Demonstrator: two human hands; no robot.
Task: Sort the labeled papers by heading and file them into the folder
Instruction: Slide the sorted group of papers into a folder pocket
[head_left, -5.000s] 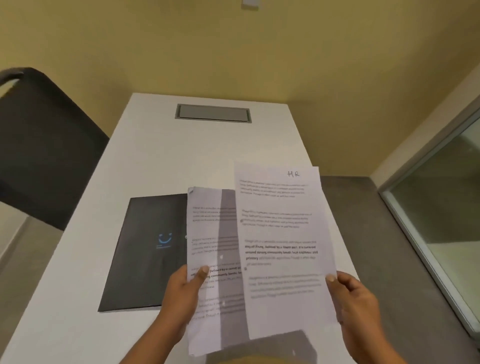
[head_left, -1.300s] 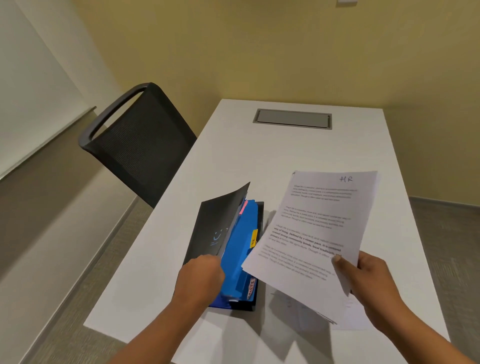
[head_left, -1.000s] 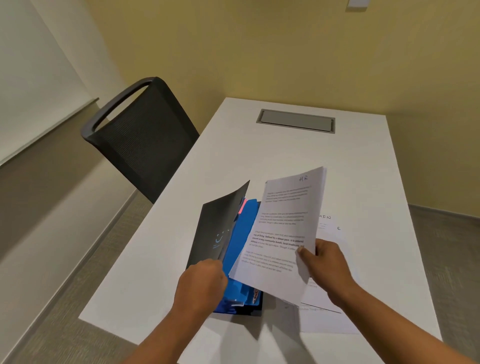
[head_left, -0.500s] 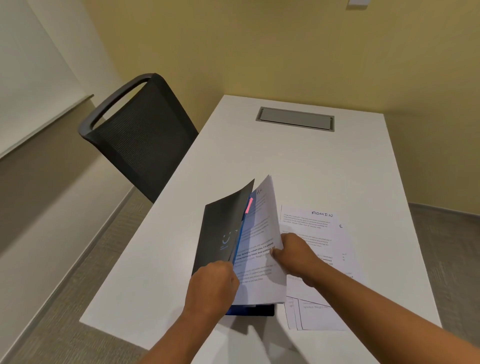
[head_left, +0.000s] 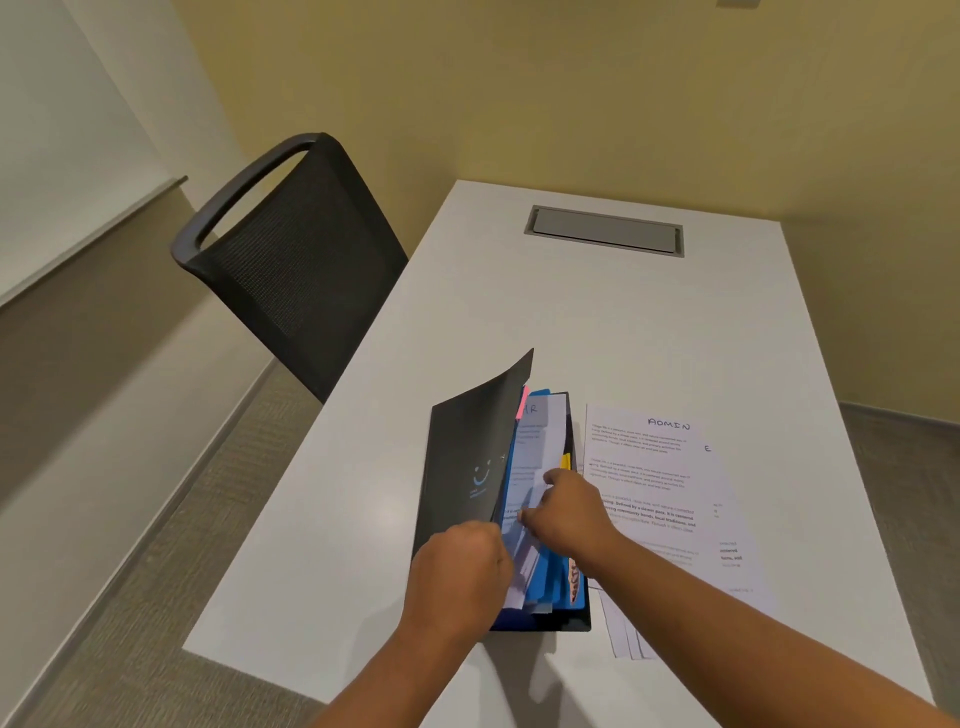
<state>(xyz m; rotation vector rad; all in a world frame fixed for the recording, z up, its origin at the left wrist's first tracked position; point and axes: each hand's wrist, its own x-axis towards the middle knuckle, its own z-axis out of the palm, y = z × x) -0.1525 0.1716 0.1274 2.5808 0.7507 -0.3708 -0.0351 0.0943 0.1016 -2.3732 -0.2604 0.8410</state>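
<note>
The HR sheet (head_left: 540, 441), half hidden behind the folder (head_left: 467, 467) cover that the left hand (head_left: 460, 571) clamps in its fingers, sits pinched in the right hand (head_left: 569, 512) fingers.

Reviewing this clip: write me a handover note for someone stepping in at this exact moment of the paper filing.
Left hand grips the cover of the black folder, holding it lifted open.
Right hand holds the HR sheet, which sits inside the folder against the blue dividers.
ADMIN sheet lies on the table right of the folder, on top of more sheets.
Done: HR nearly filed.
Left: seat it, then file ADMIN and the sheets beneath.
</note>
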